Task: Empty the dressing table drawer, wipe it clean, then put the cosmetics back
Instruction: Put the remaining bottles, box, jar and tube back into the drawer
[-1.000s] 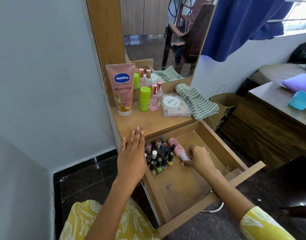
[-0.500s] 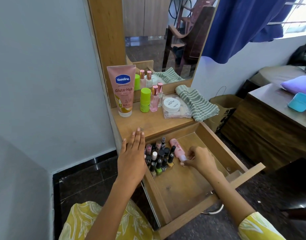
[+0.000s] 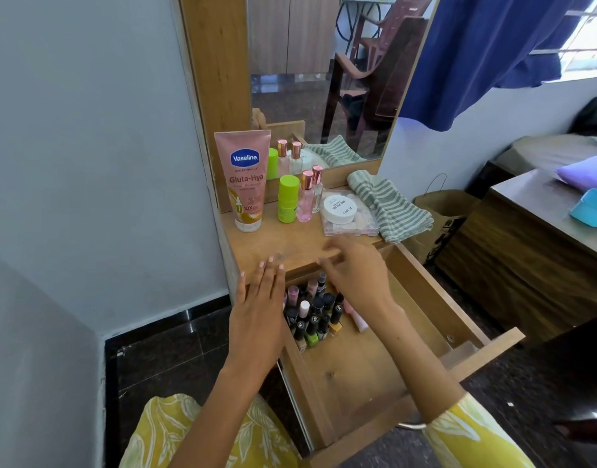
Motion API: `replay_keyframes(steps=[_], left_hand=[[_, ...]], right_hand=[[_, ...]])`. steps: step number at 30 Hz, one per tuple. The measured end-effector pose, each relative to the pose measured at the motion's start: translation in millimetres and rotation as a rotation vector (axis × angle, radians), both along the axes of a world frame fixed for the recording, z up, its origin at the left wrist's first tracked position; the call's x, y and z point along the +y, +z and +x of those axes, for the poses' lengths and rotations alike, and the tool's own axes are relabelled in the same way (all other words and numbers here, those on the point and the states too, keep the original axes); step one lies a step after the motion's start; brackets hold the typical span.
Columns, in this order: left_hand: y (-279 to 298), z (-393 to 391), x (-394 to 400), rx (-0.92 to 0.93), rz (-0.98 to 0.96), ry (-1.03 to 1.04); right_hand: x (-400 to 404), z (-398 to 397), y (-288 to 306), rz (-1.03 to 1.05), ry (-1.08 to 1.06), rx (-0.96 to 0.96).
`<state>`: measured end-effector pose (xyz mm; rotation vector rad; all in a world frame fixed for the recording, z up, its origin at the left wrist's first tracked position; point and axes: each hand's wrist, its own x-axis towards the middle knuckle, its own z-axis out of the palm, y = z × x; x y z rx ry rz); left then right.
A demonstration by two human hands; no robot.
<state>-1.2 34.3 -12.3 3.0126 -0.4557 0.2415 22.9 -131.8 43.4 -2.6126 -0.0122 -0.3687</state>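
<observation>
The wooden drawer is pulled out below the dressing table top. Several nail polish bottles stand clustered in its back left corner, and a pink tube lies beside them, partly hidden by my right wrist. My left hand rests flat and open on the drawer's left wall. My right hand, blurred, hovers over the back of the drawer with fingers spread and nothing in it. On the top stand a pink Vaseline tube, a green stick, two pink perfume bottles, a white jar on a clear palette, and a striped cloth.
A mirror rises behind the table top. A brown paper bag stands on the floor to the right, beside a wooden desk with a blue tub. A grey wall is on the left, with dark floor tiles below.
My right hand has let go of the pink tube, which now lies in the drawer, and has moved up and back toward the table top. My left hand has stayed put.
</observation>
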Motion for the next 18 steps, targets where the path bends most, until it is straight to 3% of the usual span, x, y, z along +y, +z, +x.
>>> replay_keyframes(steps=[4,9,18], left_hand=[[-1.3,-7.6,5.0,0.002,-0.007,0.012],[2.0,-7.5,4.6,0.064,-0.004,0.014],[3.7,-6.4,5.5,0.093,-0.027,0.004]], right_hand=[[32.5,46.1,14.5,-0.120,0.167,-0.123],[47.8,84.3,15.7,-0.295,0.120,-0.113],[46.8,90.3,17.1,-0.341,0.061,-0.264]])
